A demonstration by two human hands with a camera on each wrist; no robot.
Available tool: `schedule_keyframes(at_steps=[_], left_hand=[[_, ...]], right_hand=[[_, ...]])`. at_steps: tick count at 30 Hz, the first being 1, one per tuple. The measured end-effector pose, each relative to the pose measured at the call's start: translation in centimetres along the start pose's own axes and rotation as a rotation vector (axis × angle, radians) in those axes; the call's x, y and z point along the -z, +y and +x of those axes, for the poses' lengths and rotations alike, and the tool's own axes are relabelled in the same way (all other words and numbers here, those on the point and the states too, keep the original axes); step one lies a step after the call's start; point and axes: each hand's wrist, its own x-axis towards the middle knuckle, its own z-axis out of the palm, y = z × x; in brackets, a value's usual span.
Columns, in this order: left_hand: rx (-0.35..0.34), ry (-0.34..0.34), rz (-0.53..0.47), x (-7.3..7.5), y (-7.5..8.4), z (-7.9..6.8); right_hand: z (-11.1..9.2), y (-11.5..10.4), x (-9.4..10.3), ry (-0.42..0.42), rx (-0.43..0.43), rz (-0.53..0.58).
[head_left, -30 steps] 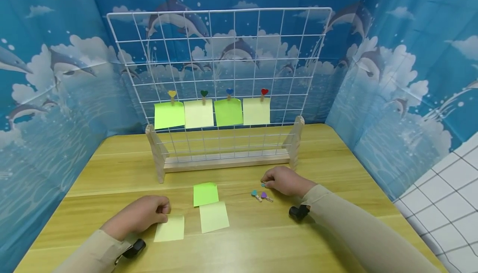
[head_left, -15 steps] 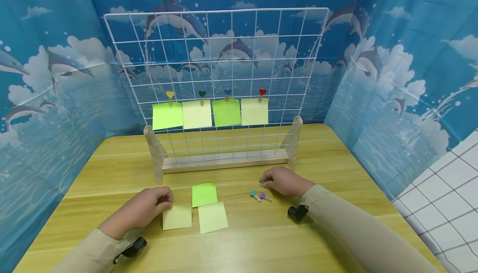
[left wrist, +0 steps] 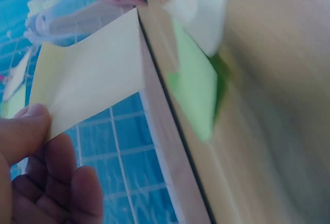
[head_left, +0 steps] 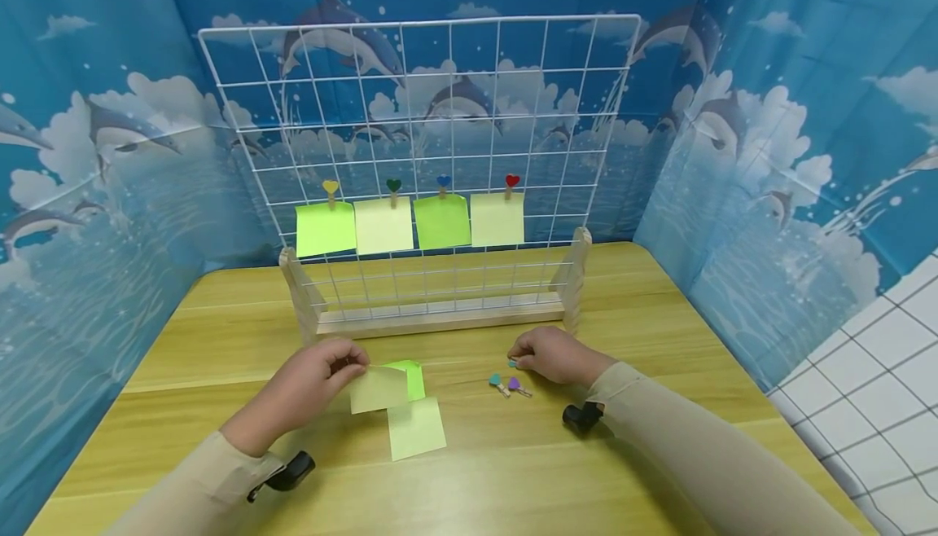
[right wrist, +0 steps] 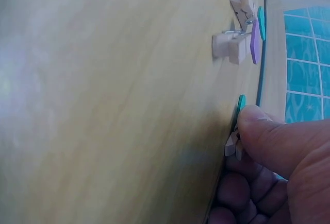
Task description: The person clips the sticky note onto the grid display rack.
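Note:
My left hand (head_left: 322, 380) pinches a pale yellow sticky note (head_left: 375, 393) by its corner between thumb and fingers. In the left wrist view that note (left wrist: 98, 72) is lifted and slightly bowed. Beneath it in the head view, partly covered, lies a bright green sticky note (head_left: 416, 383); a second pale yellow note (head_left: 418, 430) lies nearer the front. My right hand (head_left: 557, 355), low at the tabletop, pinches a small wooden clothespin (right wrist: 231, 144) with a teal heart. Beside that hand lie two more clothespins, one with a teal heart (head_left: 495, 380), one with a purple heart (head_left: 515, 384).
A white wire grid rack (head_left: 454, 308) in a wooden stand rises at the back of the wooden table (head_left: 513, 471). Several notes hang on it in a row, such as a green note (head_left: 326, 229), under heart clothespins. Dolphin-print curtains (head_left: 73, 194) surround the table.
My left hand has slid, then lifted, the pale yellow note up and to the right, over the green note. The right hand stays at the same spot with its clothespin.

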Motion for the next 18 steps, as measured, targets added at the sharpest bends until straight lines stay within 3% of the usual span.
schedule_keyframes(at_steps=[3,9,18], left_hand=[[-0.032,0.045,-0.013,-0.3,1.1,0.9],[-0.090,0.110,-0.026,-0.9,3.7,2.8],[-0.131,0.123,-0.033,-1.6,6.9,5.6]], right_hand=[[0.1,0.0,0.1,-0.004,-0.004,0.006],[0.3,0.6,0.1,-0.002,0.066,-0.024],[0.2,0.9,0.8,-0.030,0.087,-0.068]])
